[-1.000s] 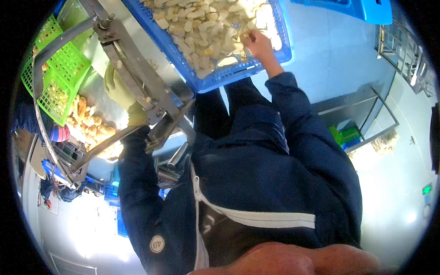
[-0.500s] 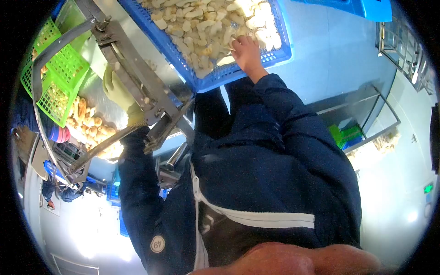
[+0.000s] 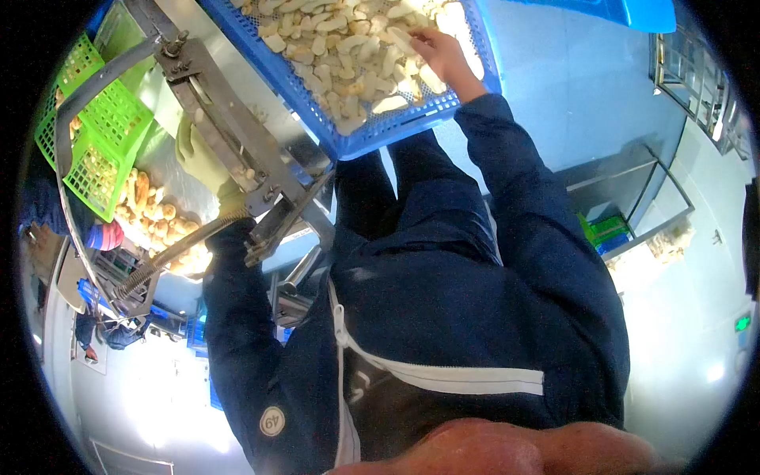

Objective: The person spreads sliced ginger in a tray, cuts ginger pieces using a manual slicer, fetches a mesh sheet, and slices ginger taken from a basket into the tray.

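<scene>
My right hand (image 3: 445, 59), bare, is above a blue plastic crate (image 3: 372, 142) spread with many pale slices (image 3: 340, 47) that look like mushroom. One long slice (image 3: 402, 41) is pinched between its fingertips. My left hand (image 3: 204, 162) wears a pale yellow-green glove and lies behind the bar of a metal hand slicer (image 3: 214, 119). Its visible fingers stretch along the bar; the rest is hidden. Beside that glove, whole tan mushrooms (image 3: 158, 222) are heaped on a metal surface.
Green perforated baskets (image 3: 103, 158) holding pieces stand at the left. The slicer's curved handle (image 3: 59, 142) and spring (image 3: 174, 245) reach out over that side. Another person's pink-and-blue cuff (image 3: 104, 236) shows at the left edge. A metal rack (image 3: 689, 87) stands at far right.
My right hand has risen from the near side of the crate toward its far right, and a long slice now shows in its fingers. The left hand has barely moved.
</scene>
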`<state>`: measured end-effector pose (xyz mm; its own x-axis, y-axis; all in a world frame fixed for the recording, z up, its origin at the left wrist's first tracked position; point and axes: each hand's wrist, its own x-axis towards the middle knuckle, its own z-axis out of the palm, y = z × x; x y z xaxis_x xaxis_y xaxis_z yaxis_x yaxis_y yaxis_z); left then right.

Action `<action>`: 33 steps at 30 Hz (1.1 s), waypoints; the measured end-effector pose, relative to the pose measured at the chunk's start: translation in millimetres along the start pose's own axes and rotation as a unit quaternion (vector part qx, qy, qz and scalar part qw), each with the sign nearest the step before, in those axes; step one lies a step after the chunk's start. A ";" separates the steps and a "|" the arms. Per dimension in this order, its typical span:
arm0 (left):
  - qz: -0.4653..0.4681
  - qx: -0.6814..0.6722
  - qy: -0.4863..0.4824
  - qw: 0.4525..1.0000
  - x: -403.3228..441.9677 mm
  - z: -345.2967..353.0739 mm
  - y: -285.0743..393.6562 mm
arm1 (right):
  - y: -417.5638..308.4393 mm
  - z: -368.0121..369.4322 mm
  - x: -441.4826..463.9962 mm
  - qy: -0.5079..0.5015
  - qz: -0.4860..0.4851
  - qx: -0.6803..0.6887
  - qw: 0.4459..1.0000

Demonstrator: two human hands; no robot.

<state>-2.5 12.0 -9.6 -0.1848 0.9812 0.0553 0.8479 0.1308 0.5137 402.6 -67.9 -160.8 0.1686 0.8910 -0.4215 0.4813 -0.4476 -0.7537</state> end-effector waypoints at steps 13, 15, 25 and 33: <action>0.195 0.151 0.020 0.969 -2.1 -3.9 17.8 | -19.0 49.5 -15.8 0.061 -0.062 -0.211 0.974; 0.217 0.193 0.007 0.957 1.4 -9.2 32.5 | -40.1 39.1 -19.1 0.106 -0.079 -0.187 0.973; 0.212 0.145 0.054 0.965 -8.2 -9.6 44.3 | -120.2 0.3 -120.4 -0.084 -0.032 -0.014 0.996; 0.192 0.066 -0.036 0.979 -18.1 -43.2 68.5 | -155.2 15.9 -201.8 -0.079 0.036 0.008 0.996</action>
<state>37.4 -2.9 61.6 0.1914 0.9685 0.1592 0.9057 -0.2368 0.3517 280.2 -179.5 33.2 0.0638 0.8343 -0.5477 0.4584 -0.5119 -0.7265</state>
